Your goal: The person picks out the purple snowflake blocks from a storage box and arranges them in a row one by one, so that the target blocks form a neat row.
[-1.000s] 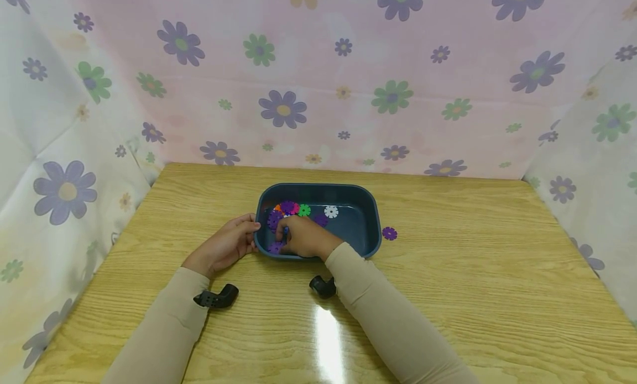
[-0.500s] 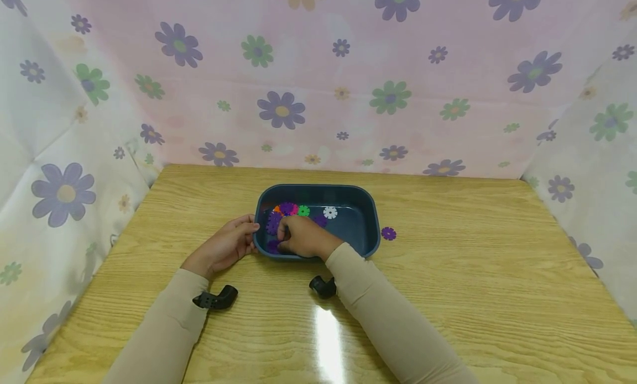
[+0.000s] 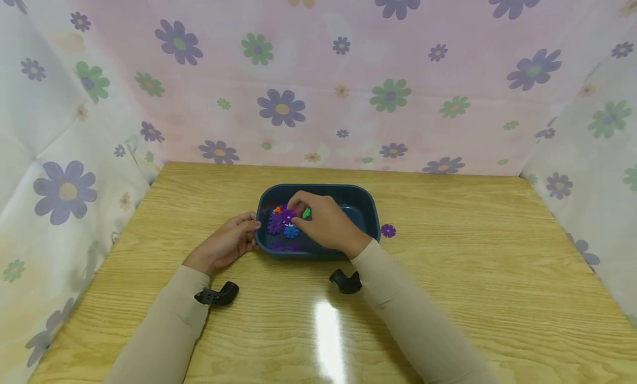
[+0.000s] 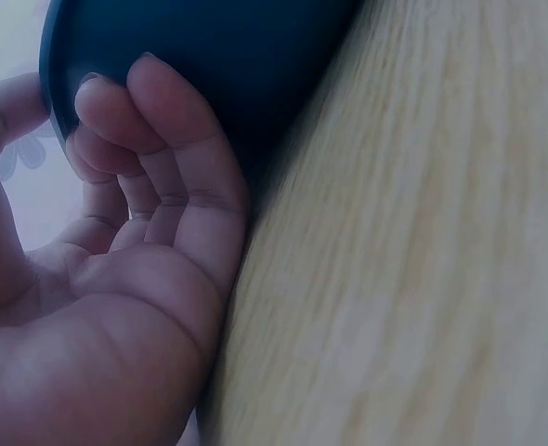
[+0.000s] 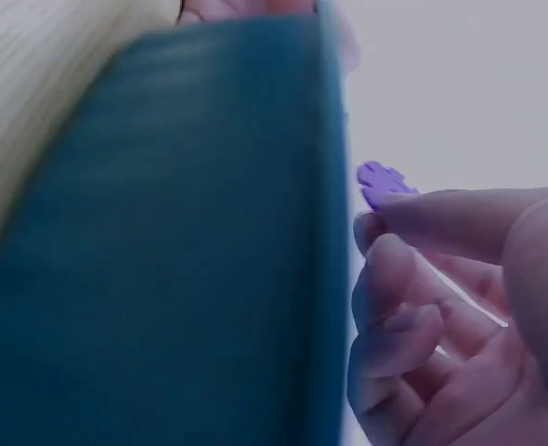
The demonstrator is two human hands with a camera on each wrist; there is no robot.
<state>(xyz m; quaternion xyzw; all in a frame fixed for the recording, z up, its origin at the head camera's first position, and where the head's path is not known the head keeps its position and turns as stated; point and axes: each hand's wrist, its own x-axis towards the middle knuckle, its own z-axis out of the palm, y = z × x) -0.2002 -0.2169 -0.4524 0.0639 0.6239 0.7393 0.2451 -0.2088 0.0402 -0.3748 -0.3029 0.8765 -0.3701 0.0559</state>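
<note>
A dark blue rectangular plastic tub [image 3: 278, 256] sits mid-table with several notched snowflake discs in its left part. My left hand [image 3: 226, 240] grips the tub's left end, thumb at the rim; in the left wrist view its bent fingers lie against the outer wall. Over the tub, my right hand [image 3: 325, 221] pinches a purple snowflake disc [image 5: 381, 181] between thumb and fingertips, raised above the rim in the right wrist view. Below it lie a blue disc [image 3: 291, 232], purple discs [image 3: 275, 224], an orange disc [image 3: 277, 209] and a green disc [image 3: 306, 212]. My right hand hides part of the tub's inside.
A single purple disc [image 3: 389, 230] lies on the wooden table [image 3: 473, 273], just right of the tub. Black camera mounts [image 3: 219, 294] stick out from both wrists. Flowered cloth [image 3: 318, 69] hangs at the back and sides of the table.
My right hand was low in the tub's front left part; it has risen and moved right and back with a purple disc pinched. The blue disc now shows. My left hand keeps its place.
</note>
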